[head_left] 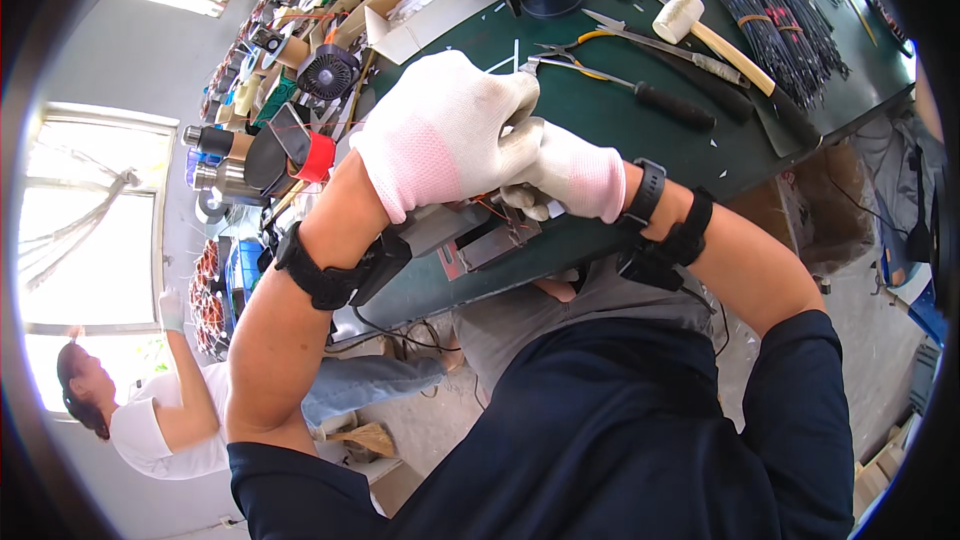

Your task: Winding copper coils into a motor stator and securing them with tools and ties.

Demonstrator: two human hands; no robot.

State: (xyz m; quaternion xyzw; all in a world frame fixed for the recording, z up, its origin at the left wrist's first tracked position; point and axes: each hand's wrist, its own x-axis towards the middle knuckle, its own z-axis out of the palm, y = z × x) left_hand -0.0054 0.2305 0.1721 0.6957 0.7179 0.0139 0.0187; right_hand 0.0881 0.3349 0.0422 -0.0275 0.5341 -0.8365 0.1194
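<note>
My left hand (445, 125), in a white knit glove with a pink cuff, is closed, its fingers curled toward the right hand. My right hand (565, 165), gloved alike, is also closed and meets the left at the fingertips. Whatever the two hold between them is hidden by the gloves. Just below the hands, at the near edge of the green worktable (600, 110), sits a grey metal fixture (490, 245), partly covered by the left hand. Thin wires show beside it, under the fingers.
A white-headed mallet (735, 50), pliers (575, 50) and a black-handled tool (675, 105) lie beyond my hands. Bundled black cables (740, 0) fill the far right. A cardboard box of white pieces (430, 0) and a small black fan (328, 72) stand left. Another person (165, 410) is at left.
</note>
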